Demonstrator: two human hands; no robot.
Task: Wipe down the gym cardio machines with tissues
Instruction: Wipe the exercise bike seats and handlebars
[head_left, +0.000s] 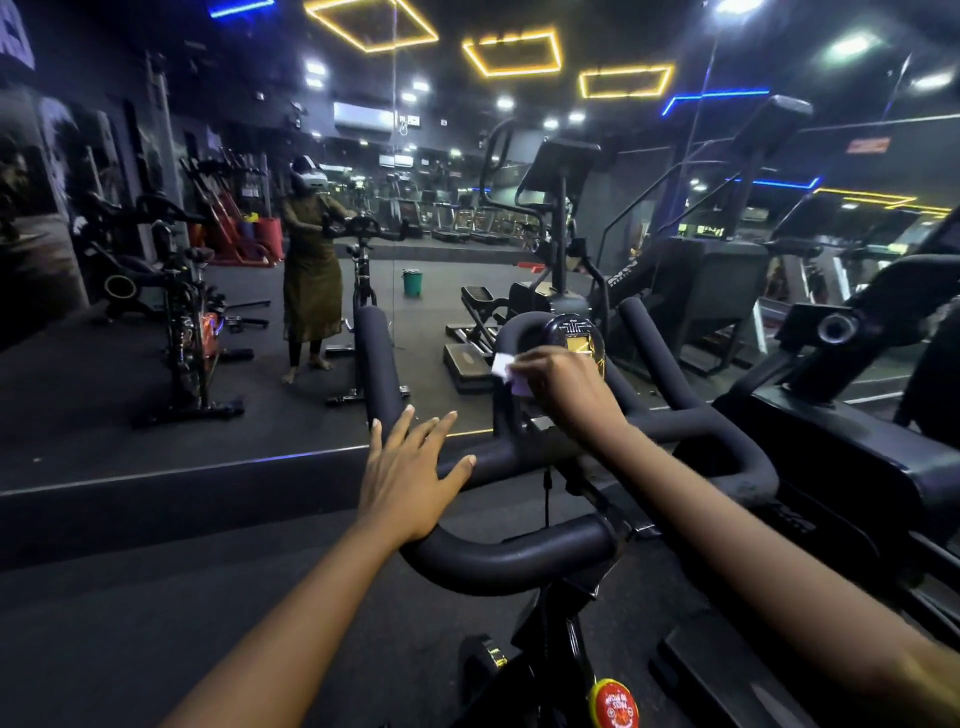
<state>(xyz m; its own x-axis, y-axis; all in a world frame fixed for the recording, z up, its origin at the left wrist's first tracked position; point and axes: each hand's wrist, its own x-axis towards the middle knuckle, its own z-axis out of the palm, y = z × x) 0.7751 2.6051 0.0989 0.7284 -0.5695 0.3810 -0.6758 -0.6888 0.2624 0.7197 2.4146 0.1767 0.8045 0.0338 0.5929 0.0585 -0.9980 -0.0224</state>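
Right hand pinches a folded white tissue with curled fingers, holding it at the left edge of the spin bike's round console. Left hand lies flat, fingers straight, on the black foam handlebar, seemingly bracing there. The tissue is small next to the console, so I judge it may slip from the pinch or tear if dragged hard over the housing edge; heavy pressure could also stress the display. Lettering on the red resistance knob and on the console face is too blurred to read; no brand is legible.
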